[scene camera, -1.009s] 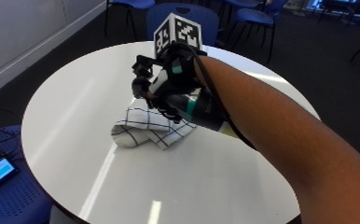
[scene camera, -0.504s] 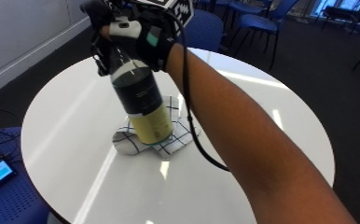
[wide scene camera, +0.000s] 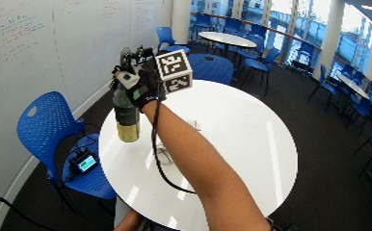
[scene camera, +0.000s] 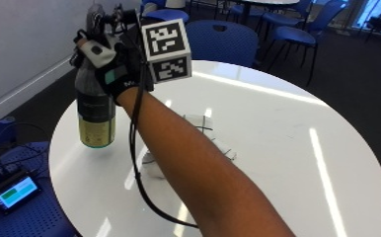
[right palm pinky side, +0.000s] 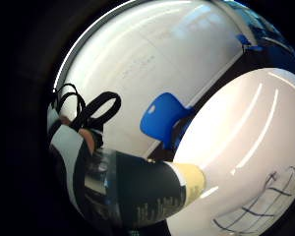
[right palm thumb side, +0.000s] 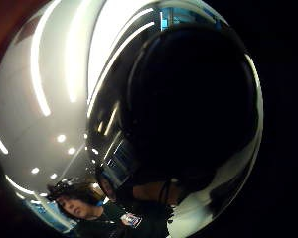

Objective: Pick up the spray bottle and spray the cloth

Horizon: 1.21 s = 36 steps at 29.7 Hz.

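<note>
Bottle lifted clear, cloth not sprayed yet.

Your right hand (scene camera: 115, 74) has its grip clamped on the top of the spray bottle (scene camera: 95, 116). You have raised it off the worktop (scene camera: 289, 128) since a second ago; it hangs upright to one side of the cloth (scene camera: 200, 140), well above it. Pick-up looks done; aiming comes next.

A round white desk (scene camera: 295, 138) with a glossy top. A crumpled white cloth (scene camera: 200, 140) with a dark grid pattern lies directly on it, near the middle, partly hidden behind a forearm.
</note>
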### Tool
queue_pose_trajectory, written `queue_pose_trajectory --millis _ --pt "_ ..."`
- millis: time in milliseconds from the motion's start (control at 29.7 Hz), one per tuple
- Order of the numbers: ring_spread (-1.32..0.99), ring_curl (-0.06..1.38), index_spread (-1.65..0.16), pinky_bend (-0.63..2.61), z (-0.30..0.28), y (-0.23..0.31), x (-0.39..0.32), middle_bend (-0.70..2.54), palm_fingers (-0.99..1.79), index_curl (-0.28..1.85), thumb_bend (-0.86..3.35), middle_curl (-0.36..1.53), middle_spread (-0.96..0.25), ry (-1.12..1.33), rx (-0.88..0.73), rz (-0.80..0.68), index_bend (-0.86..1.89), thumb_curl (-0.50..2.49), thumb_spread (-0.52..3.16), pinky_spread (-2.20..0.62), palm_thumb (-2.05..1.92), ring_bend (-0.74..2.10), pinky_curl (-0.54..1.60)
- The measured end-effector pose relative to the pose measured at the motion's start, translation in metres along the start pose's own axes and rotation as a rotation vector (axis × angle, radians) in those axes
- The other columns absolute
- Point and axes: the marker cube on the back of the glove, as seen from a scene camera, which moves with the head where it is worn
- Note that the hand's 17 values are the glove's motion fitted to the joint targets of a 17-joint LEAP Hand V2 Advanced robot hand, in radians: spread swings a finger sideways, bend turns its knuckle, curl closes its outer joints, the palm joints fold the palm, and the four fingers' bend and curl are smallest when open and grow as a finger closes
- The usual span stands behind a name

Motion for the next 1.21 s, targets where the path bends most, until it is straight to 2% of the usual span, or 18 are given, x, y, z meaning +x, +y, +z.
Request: queue_pose_trajectory --millis 303,773,1210 --pt "-0.19 0.43 -0.29 0.38 0.015 0.009 0.041 0.57 1.35 0.60 -0.03 0.49 -0.19 0.097 0.034 0.050 0.30 0.85 0.45 -0.20 0.88 0.57 0.37" --pt "-0.19 0.43 -0.29 0.38 0.002 -0.004 0.022 0.57 1.36 0.60 -0.03 0.49 -0.19 0.171 0.037 0.003 0.30 0.85 0.44 -0.20 0.88 0.56 0.37" --pt "-0.18 0.43 -0.29 0.39 -0.010 -0.013 -0.004 0.55 1.36 0.60 -0.03 0.48 -0.21 0.220 0.102 -0.046 0.33 0.85 0.44 -0.21 0.85 0.56 0.37"
